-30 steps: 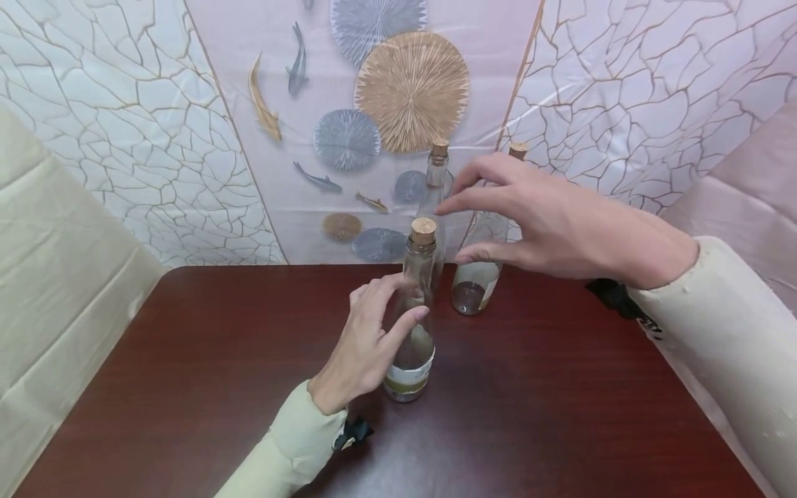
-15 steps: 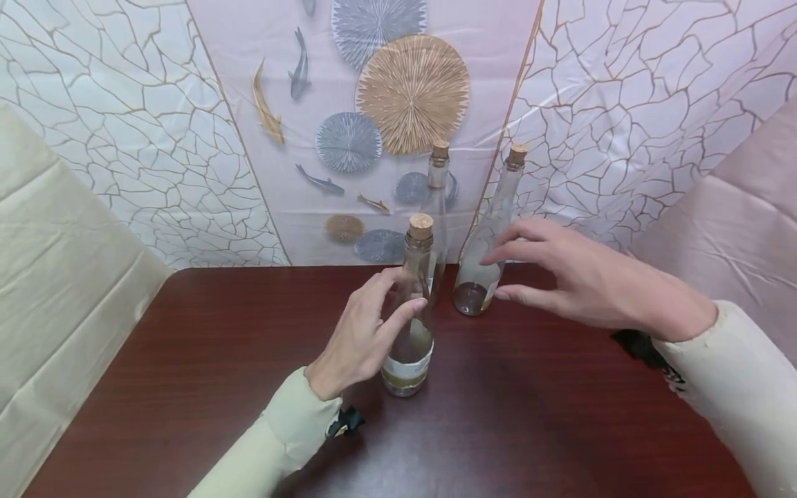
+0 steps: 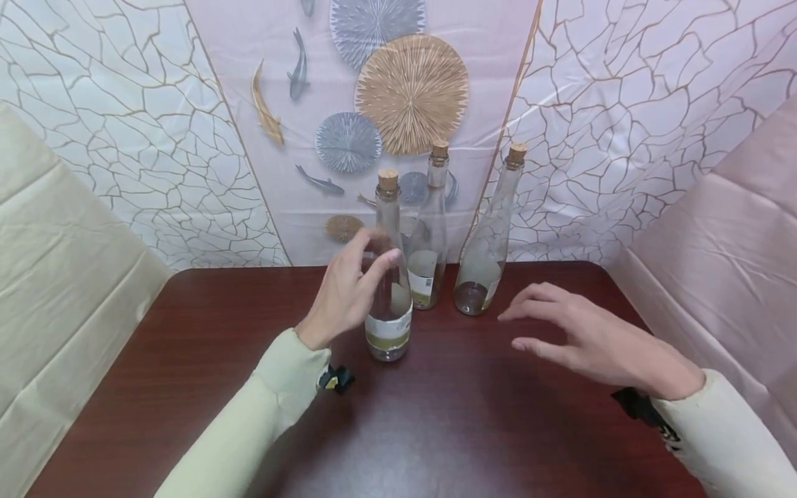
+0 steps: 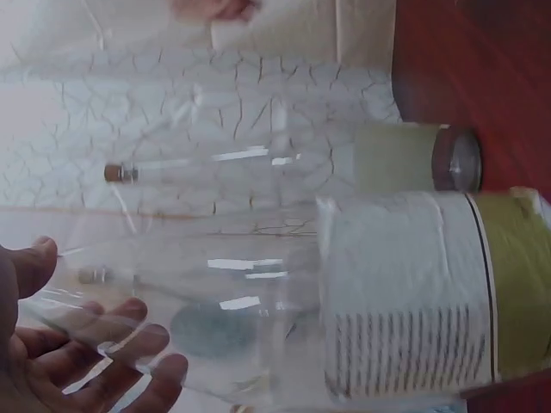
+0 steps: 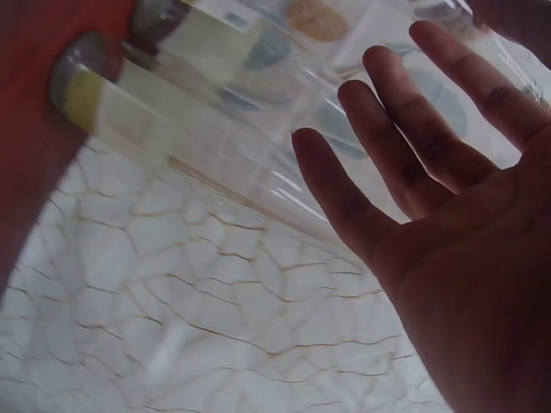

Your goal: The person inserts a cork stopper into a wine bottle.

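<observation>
My left hand [image 3: 339, 294] holds a clear glass bottle [image 3: 389, 328] round its upper body, thumb on one side and fingers on the other. The bottle stands upright with a cork [image 3: 388, 181] in its mouth and a white and green label low down. In the left wrist view the label [image 4: 405, 301] fills the right side, and the fingers [image 4: 151, 340] show through the glass. My right hand [image 3: 579, 335] hovers over the table's right half, fingers loosely bent and apart, holding nothing. Nearest to it is another corked glass bottle [image 3: 486, 259], leaning slightly right in the head view.
A third corked bottle [image 3: 426, 266] stands between the other two, close behind the held one. All are on a dark red wooden table [image 3: 467, 415]. A patterned cloth backdrop [image 3: 218, 173] rises behind the table's far edge, with pale cloth [image 3: 62, 277] along the sides.
My left hand has moved the held bottle left and farther back, uncovering the middle bottle's label. My right hand has drawn away from the rear bottles, down and to the right.
</observation>
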`<move>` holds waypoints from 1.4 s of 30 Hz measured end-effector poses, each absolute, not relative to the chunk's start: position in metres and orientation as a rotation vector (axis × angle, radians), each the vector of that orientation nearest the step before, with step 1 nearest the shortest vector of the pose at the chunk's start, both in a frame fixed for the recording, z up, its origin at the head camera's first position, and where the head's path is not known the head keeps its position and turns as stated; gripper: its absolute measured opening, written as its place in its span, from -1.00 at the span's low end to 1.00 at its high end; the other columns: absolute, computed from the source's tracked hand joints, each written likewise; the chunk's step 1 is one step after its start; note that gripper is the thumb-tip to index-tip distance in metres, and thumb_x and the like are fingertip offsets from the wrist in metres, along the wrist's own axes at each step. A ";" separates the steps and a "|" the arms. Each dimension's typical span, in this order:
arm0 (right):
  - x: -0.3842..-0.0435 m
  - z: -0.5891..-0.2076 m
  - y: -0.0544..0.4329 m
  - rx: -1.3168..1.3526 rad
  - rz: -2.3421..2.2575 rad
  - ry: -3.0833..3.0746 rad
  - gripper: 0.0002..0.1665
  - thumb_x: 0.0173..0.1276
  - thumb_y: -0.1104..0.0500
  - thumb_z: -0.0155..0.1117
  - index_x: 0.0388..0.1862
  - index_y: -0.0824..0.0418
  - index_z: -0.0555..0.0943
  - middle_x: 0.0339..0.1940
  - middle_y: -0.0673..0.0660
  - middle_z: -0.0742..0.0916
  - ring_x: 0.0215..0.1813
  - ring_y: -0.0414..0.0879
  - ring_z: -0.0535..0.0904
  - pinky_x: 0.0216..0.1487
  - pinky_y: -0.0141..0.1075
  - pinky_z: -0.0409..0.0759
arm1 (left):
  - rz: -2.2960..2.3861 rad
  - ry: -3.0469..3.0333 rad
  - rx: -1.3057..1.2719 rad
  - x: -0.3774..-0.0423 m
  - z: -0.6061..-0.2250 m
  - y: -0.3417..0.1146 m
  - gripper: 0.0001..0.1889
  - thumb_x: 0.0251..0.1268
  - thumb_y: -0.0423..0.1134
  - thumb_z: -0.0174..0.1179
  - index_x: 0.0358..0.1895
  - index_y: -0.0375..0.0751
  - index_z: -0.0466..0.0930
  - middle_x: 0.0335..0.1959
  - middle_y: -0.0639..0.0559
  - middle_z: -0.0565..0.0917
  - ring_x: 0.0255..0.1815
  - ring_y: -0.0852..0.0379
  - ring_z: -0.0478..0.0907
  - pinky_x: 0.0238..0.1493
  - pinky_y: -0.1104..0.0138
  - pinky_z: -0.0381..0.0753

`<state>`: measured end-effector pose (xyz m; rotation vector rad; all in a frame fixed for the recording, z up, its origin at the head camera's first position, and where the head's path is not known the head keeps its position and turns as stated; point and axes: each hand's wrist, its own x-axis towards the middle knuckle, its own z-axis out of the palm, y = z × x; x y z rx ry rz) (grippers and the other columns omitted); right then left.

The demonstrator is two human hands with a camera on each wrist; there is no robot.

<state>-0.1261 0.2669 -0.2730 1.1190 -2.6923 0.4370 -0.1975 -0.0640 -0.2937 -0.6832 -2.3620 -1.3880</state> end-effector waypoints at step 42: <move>-0.090 -0.394 0.249 1.007 0.861 -2.903 -0.76 0.50 -0.11 0.26 0.08 -0.20 0.66 -0.03 -0.29 0.67 0.05 -0.31 0.62 0.10 -0.34 0.60 | -1.341 -2.536 -0.459 -0.278 -0.284 -0.090 -0.59 0.58 -0.06 0.07 0.27 -0.26 0.41 0.15 -0.21 0.63 0.18 -0.11 0.58 0.29 0.07 0.54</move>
